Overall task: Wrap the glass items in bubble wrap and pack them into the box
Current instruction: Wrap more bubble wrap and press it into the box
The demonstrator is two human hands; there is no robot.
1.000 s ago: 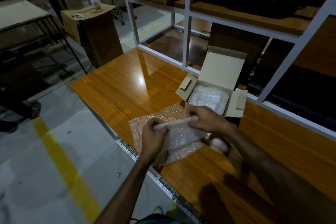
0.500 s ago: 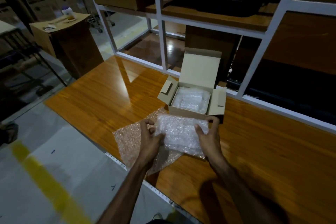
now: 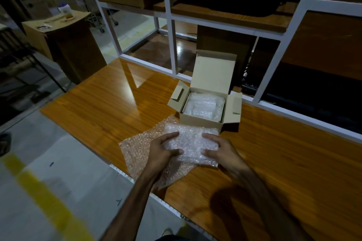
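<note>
Both hands (image 3: 193, 152) around wrapped bundle (image 3: 193, 143).

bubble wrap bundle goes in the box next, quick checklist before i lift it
1. Both hands on the bundle: left hand and right hand hold the wrapped bundle at its two ends: ok.
2. Wrap fully closed round the glass: cannot tell.
3. Box open, lid and side flaps up: ok.
4. Room in the box: a wrapped item already fills most of what shows: cannot tell.
5. Path to the box: it stands just beyond the bundle, nothing between: ok.
</note>
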